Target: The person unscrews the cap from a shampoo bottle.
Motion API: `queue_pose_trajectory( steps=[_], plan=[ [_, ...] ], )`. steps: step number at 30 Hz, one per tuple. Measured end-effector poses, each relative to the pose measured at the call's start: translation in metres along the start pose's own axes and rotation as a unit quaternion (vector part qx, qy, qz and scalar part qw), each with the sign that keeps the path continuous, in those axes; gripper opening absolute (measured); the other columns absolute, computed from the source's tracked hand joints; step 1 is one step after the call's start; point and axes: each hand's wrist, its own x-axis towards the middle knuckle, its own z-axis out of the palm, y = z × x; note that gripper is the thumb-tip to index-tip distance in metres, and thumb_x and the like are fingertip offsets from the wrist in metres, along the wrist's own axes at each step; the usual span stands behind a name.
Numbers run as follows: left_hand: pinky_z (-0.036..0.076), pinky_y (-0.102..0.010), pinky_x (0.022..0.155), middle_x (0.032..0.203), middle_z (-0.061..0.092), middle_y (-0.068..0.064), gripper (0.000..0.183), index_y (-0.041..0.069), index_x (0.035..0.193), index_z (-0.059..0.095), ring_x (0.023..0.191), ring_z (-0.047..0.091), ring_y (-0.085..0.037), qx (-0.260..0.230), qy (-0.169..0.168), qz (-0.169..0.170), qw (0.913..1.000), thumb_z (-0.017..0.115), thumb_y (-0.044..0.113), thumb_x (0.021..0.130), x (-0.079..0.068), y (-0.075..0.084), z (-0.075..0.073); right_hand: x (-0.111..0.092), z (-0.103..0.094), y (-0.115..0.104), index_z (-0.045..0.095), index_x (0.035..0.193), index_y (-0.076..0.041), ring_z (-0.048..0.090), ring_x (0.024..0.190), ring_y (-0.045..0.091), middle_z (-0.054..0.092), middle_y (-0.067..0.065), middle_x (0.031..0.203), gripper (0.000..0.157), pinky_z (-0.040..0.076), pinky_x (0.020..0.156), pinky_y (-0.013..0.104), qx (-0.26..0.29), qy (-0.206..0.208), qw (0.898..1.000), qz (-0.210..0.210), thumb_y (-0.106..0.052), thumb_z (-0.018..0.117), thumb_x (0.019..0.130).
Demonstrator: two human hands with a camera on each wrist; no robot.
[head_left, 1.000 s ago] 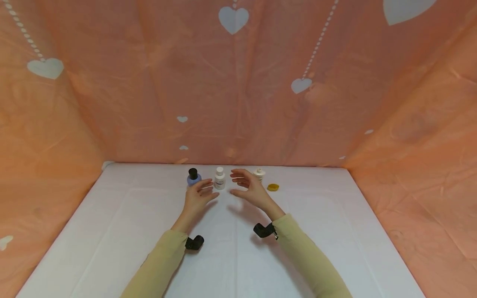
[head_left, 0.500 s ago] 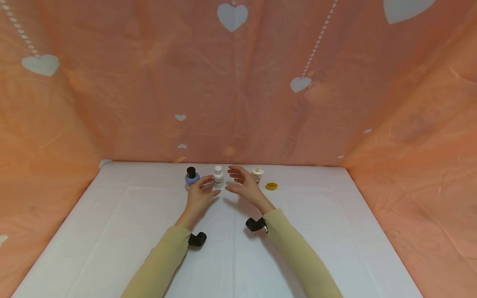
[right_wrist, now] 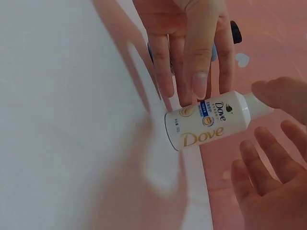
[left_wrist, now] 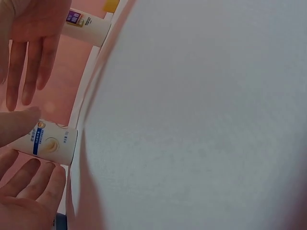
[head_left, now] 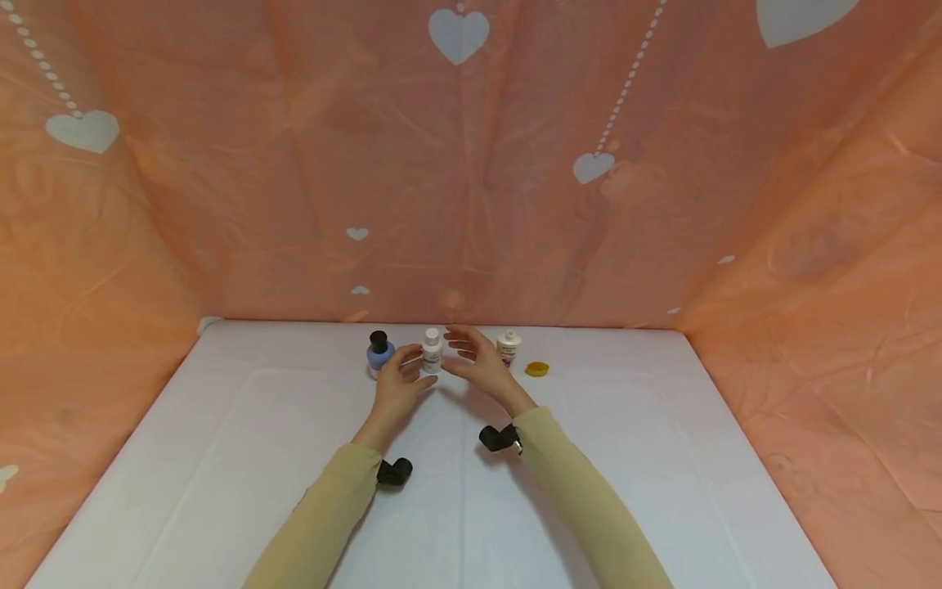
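Fingers (right_wrist: 259,153) of the right hand (head_left: 486,368) and of the left hand (head_left: 397,386) are parted and gently bent, gripping nothing. Between them the white bottle (head_left: 432,353) stands upright on the surface (head_left: 589,401), its Dove label readable from the right wrist. The step in hand looks like a reach from both sides; the next move would seem to call for closing evenly, without tipping the bottle. Farther out, a blue bottle (head_left: 379,354) stands just beyond the left hand and a cream bottle (head_left: 509,348) just beyond the right, near a flat yellow piece (head_left: 537,370) too small to identify. The left hand partly covers the blue bottle; the white cap (right_wrist: 256,103) lies partly behind the right thumb, so contact there cannot be told.
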Motion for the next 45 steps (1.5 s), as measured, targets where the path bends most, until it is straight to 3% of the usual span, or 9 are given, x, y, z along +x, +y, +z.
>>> queue_pose_trajectory(
  steps=[8, 16, 24, 34, 45],
  plan=[
    [0.043, -0.046, 0.099, 0.132, 0.050, -0.024, 0.056, -0.004, 0.129, 0.049, 0.121, 0.049, -0.039, -0.007, 0.006, -0.015, 0.9998, 0.073, -0.010, 0.078, 0.005, -0.002, 0.006, 0.005, 0.003, 0.001, 0.039, 0.136, 0.013, 0.040, 0.121, 0.053, 0.045, 0.035, 0.132, 0.056, 0.033, 0.101, 0.062, -0.006, -0.005, 1.000, 0.007, 0.008, 0.064, 0.086],
    [0.048, -0.046, 0.094, 0.127, 0.054, -0.024, 0.048, -0.003, 0.127, 0.053, 0.116, 0.054, -0.039, 0.004, 0.022, 0.001, 0.9998, 0.070, -0.008, 0.082, 0.011, -0.003, 0.010, 0.011, 0.005, -0.001, 0.041, 0.134, 0.014, 0.042, 0.119, 0.053, 0.045, 0.034, 0.132, 0.054, 0.035, 0.098, 0.064, -0.018, 0.001, 1.000, 0.008, 0.010, 0.064, 0.086],
    [0.050, -0.043, 0.091, 0.123, 0.056, -0.022, 0.045, -0.001, 0.126, 0.055, 0.114, 0.056, -0.035, 0.025, 0.034, -0.005, 0.9991, 0.069, -0.005, 0.084, 0.017, -0.003, 0.016, 0.014, 0.002, 0.002, 0.043, 0.134, 0.013, 0.042, 0.119, 0.054, 0.045, 0.032, 0.133, 0.050, 0.034, 0.098, 0.064, -0.015, -0.007, 1.000, 0.008, 0.010, 0.062, 0.087],
    [0.053, -0.042, 0.084, 0.111, 0.062, -0.019, 0.038, 0.001, 0.116, 0.062, 0.102, 0.062, -0.033, 0.050, 0.071, 0.002, 0.9962, 0.076, 0.002, 0.081, 0.017, -0.004, 0.020, 0.017, 0.008, 0.002, 0.049, 0.129, 0.012, 0.049, 0.116, 0.046, 0.053, 0.029, 0.125, 0.045, 0.040, 0.096, 0.059, -0.028, 0.027, 0.999, 0.013, 0.005, 0.065, 0.088],
    [0.054, -0.035, 0.078, 0.108, 0.064, -0.016, 0.037, 0.003, 0.113, 0.065, 0.096, 0.065, -0.030, 0.039, 0.059, 0.004, 0.9975, 0.078, 0.001, 0.077, 0.015, -0.005, 0.018, 0.017, 0.016, 0.014, 0.058, 0.122, 0.006, 0.055, 0.107, 0.040, 0.059, 0.024, 0.117, 0.035, 0.047, 0.088, 0.052, -0.051, 0.075, 0.996, 0.001, -0.001, 0.067, 0.088]
  ],
)
